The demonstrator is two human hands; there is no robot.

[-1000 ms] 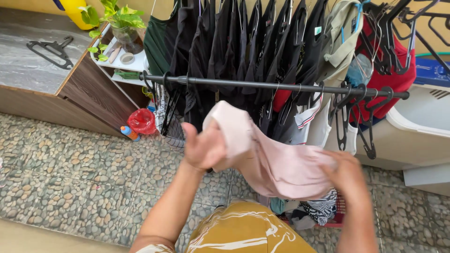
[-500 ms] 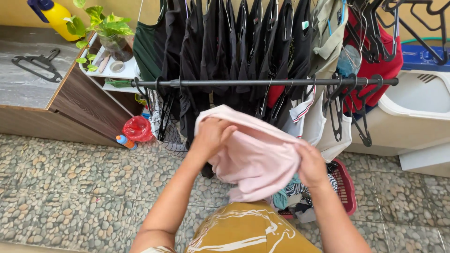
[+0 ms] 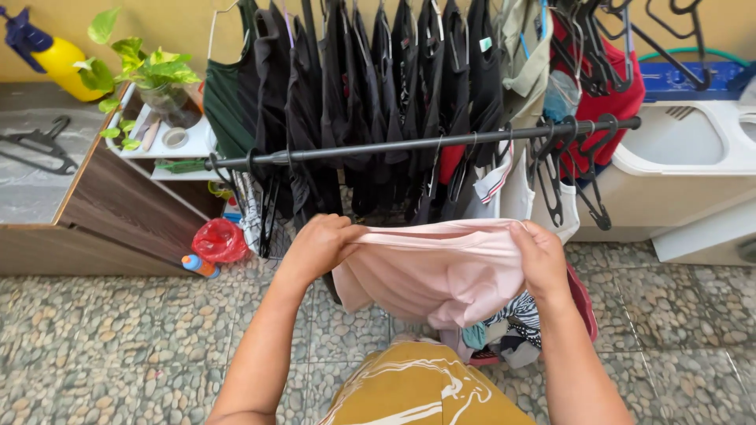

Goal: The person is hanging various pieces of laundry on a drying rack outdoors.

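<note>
Both my hands hold a pink garment (image 3: 441,271) stretched out flat in front of me, just below the black clothes rail (image 3: 425,143). My left hand (image 3: 319,245) has its grip closed tight on the garment's left top edge, fingers curled over the cloth. My right hand (image 3: 542,258) is closed on the right top edge the same way, thumb side over the fabric. The top hem runs nearly straight between the two hands; the rest hangs down in folds.

Under the garment sits a red laundry basket (image 3: 584,303) on the pebble-pattern floor (image 3: 94,330), with mixed clothes in it, including a zebra-print piece (image 3: 520,311).

The rail carries a row of dark clothes (image 3: 378,86) on hangers, a red garment (image 3: 610,102) at the right, and empty black hangers (image 3: 563,185) hooked on the bar. To the left: a wooden worktop (image 3: 102,205), a potted plant (image 3: 146,71), a yellow spray bottle (image 3: 51,51), a red plastic bag (image 3: 219,240) on the floor. White washing machine (image 3: 685,149) at right.
</note>
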